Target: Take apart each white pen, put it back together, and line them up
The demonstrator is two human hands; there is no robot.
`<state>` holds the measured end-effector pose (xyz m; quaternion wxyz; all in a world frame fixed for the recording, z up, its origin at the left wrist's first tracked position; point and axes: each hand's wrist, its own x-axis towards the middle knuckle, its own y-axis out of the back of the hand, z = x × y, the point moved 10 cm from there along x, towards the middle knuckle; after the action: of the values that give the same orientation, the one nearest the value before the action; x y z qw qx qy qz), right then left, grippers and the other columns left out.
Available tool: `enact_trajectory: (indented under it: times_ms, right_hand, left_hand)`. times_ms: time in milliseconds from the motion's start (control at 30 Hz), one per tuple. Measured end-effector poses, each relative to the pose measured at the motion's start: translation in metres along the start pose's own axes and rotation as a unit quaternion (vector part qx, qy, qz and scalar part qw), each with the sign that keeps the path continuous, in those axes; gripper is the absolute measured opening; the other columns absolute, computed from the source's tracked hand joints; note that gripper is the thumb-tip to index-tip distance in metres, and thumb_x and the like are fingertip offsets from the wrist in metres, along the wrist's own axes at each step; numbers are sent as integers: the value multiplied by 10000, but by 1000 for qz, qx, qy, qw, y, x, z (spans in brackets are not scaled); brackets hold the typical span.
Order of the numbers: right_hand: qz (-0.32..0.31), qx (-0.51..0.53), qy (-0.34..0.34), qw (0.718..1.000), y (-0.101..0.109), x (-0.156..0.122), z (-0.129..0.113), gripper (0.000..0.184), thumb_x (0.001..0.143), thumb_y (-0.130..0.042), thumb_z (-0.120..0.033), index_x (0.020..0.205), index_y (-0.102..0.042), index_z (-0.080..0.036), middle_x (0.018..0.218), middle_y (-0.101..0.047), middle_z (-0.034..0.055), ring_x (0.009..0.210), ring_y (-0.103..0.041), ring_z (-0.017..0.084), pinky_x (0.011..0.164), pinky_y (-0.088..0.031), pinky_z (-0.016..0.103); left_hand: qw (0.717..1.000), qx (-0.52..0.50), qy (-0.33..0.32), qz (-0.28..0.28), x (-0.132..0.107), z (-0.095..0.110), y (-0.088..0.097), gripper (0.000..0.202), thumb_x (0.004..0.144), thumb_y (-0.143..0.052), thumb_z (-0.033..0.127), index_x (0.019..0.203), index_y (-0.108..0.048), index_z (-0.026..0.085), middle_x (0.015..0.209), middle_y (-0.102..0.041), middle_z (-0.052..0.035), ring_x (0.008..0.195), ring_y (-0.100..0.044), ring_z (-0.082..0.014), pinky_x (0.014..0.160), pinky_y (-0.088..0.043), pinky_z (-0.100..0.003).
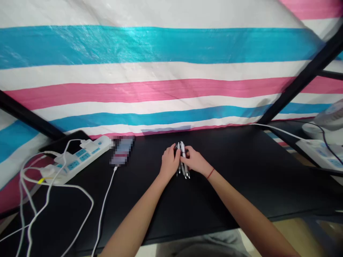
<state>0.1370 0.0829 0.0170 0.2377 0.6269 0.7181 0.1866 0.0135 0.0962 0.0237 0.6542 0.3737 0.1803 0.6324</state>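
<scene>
my left hand and right hand are together, clamped from both sides on a bundle of white pens over the middle of the black desk; an even squeeze holds the barrels in line

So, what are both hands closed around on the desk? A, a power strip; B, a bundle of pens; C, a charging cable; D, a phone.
B: the left hand and right hand meet around a bundle of white and silver pens above the black desk.
</scene>
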Motion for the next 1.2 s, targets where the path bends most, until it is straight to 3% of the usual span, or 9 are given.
enact_trajectory:
  times_ms: [133,267,367,567,700,833,1033,1200]
  right_hand:
    - [17,-97,16,995,5,-5,-9,344,850,-548,-342,1153,-492,-188,888,-679,59,723,-647,185,638,-422,253]
    - [38,-184,29,982,8,-5,-14,288,882,-496,-342,1116,-521,-177,960,-676,95,859,-649,227,692,-407,268]
    - [43,-217,30,975,9,-3,-13,256,885,-476,-294,1106,-522,-173,1004,-672,113,912,-645,236,711,-404,267]
    - [27,-271,-10,962,16,2,-2,297,900,-437,-284,1174,-473,-179,890,-697,120,816,-677,282,677,-409,297]
    - [26,-263,-23,964,23,8,11,370,908,-433,-319,1250,-431,-180,931,-700,139,850,-676,298,693,-411,308]
    - [29,-252,-25,967,30,11,24,386,910,-439,-344,1261,-454,-186,911,-702,119,844,-673,274,692,-396,292]
    - [1,-217,48,975,24,3,12,259,896,-463,-307,1118,-577,-240,779,-680,17,727,-645,183,633,-358,241]
    - [-19,-146,103,984,15,-4,1,364,883,-494,-294,1240,-508,-222,785,-671,-2,728,-627,158,647,-375,226]
  left_hand:
    - [999,39,-10,5,-1,2,-2,441,943,-369,367,1304,-490,144,1285,-550,-141,1188,-505,-275,1004,-391,-456]
    - [997,71,-38,19,-3,6,-4,456,948,-348,361,1335,-465,151,1416,-456,-145,1334,-389,-261,1095,-308,-448]
    - [995,87,-54,-20,-4,8,-13,495,958,-311,380,1377,-418,139,1473,-392,-151,1392,-305,-270,1127,-249,-481]
    - [985,109,-99,-93,-10,21,-22,542,963,-276,450,1424,-362,179,1540,-271,-127,1442,-169,-273,1141,-175,-530]
    - [973,121,-153,-122,-20,39,-26,577,949,-299,492,1447,-325,202,1550,-250,-107,1453,-106,-276,1146,-116,-555]
    - [958,138,-195,-157,-30,50,-37,718,872,-406,608,1458,-308,204,1547,-257,-103,1446,-133,-308,1145,-99,-577]
    - [952,129,-204,-188,-25,39,-36,714,847,-479,585,1434,-350,201,1542,-274,-104,1437,-168,-317,1139,-165,-573]
    - [960,111,-208,-151,-16,32,-23,656,859,-500,541,1399,-402,182,1540,-244,-164,1444,-118,-331,1134,-209,-548]
